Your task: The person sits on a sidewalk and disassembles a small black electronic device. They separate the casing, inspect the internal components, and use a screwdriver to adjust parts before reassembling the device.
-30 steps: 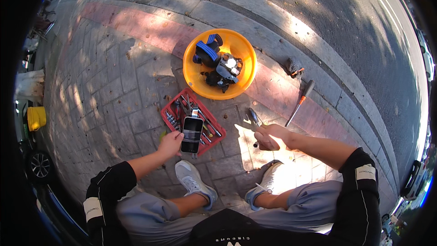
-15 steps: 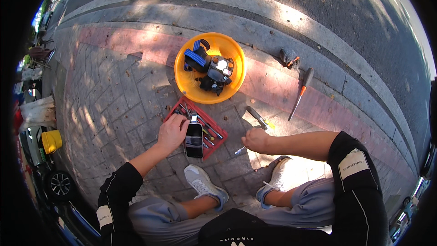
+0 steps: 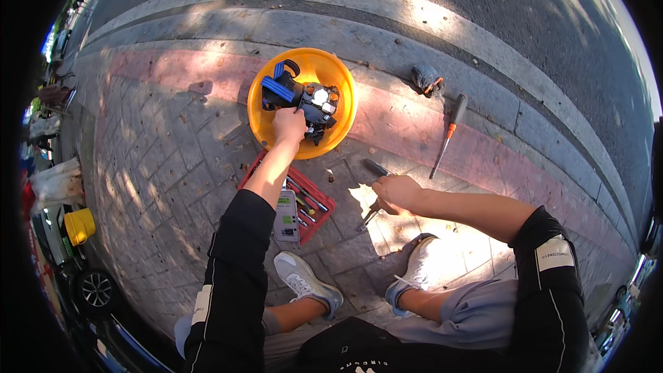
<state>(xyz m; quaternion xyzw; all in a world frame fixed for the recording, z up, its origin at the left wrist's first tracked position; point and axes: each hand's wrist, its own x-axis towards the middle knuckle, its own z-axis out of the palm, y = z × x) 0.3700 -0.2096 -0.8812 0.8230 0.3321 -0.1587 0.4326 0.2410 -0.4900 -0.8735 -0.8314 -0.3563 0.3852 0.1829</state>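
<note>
One hand (image 3: 290,126) — left — far forward

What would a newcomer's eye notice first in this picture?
Probably the large orange-yellow basin on the pavement, with the left hand inside it by black gear with blue straps. Next comes the long screwdriver to its right, then the lit phone over the red tool tray below.

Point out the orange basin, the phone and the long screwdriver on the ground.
Orange basin (image 3: 326,69): head view, inner wall.
Phone (image 3: 286,217): head view, lit screen.
Long screwdriver (image 3: 450,131): head view, orange collar.
</note>
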